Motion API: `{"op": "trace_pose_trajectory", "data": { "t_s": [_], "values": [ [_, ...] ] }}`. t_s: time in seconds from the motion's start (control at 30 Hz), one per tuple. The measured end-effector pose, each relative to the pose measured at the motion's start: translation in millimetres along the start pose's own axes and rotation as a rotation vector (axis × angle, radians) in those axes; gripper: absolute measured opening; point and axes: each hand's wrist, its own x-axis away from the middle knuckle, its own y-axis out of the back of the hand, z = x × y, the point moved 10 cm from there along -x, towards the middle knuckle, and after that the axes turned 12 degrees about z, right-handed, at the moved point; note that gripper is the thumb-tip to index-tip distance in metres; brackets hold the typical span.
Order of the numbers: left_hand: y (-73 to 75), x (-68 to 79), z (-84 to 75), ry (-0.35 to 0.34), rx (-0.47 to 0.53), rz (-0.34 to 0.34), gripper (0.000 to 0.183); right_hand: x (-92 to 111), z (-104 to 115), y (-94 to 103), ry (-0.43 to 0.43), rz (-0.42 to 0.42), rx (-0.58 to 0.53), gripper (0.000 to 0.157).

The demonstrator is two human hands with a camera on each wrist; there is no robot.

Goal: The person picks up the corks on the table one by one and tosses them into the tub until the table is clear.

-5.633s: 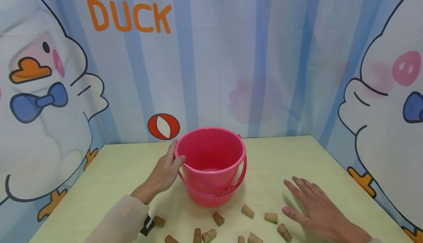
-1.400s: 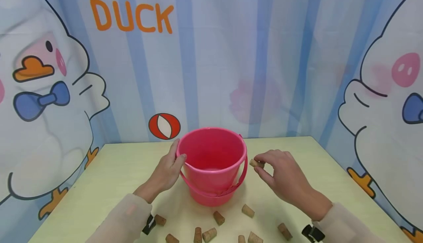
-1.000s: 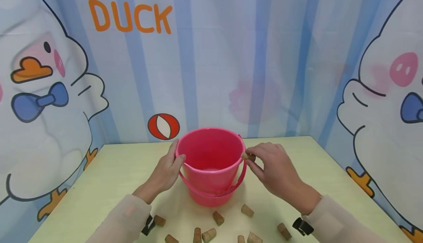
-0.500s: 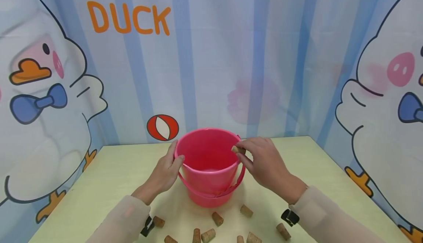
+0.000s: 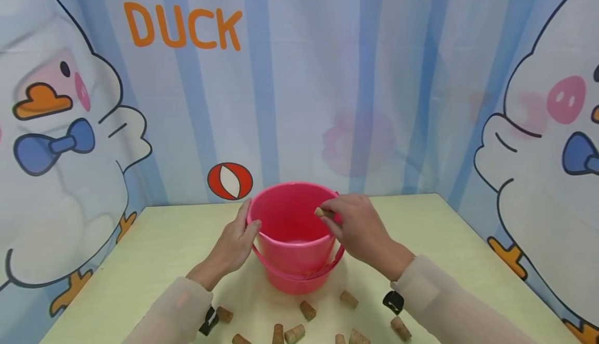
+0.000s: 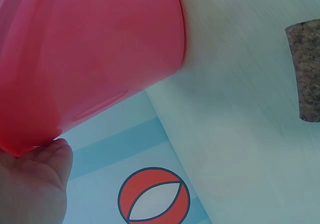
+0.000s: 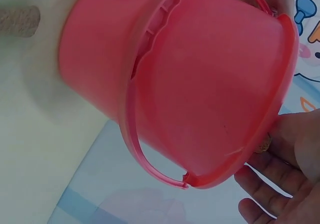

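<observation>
A pink bucket [image 5: 297,255] stands upright on the table, its handle [image 5: 323,271] hanging down at the front. My left hand [image 5: 234,242] grips the rim on the left side, thumb inside and fingers outside. In the left wrist view, that hand [image 6: 37,184] sits at the edge of the bucket [image 6: 100,49]. Over the right part of the bucket's mouth, my right hand [image 5: 360,229] pinches a cork [image 5: 322,212] between thumb and fingers. The right wrist view shows the cork [image 7: 264,144] partly hidden by the fingers, close by the rim.
Several corks lie scattered on the pale yellow table [image 5: 187,240] in front of the bucket, among them one cork [image 5: 308,310] near its base and another cork [image 5: 400,328] to the right. A blue striped curtain [image 5: 299,74] with duck prints encloses the table's back and sides.
My right hand picked up a cork from the table's right side and carried it up and leftward, past the rim to over the bucket's mouth. My left hand keeps its grip on the rim.
</observation>
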Motion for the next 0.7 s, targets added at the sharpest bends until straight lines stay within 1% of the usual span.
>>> {"op": "trace_pose_trajectory", "data": {
  "t_s": [0.27,0.47,0.57,0.7],
  "values": [
    [-1.5,-1.0,0.5,-0.008,0.004,0.003,0.068,-7,-11,-13.8,-0.106,0.090,-0.101,0.022],
    [-2.4,-2.0,1.9,0.000,0.006,0.006,0.069,-8,-17,-21.4,-0.183,0.134,-0.159,0.028],
    [-2.0,-1.8,1.2,-0.002,0.007,0.005,0.069,-9,-17,-22.3,-0.197,0.142,-0.171,0.029],
    [-1.7,-1.3,0.7,-0.003,0.006,0.004,0.069,-8,-19,-23.4,-0.217,0.156,-0.159,0.035]
  ]
}}
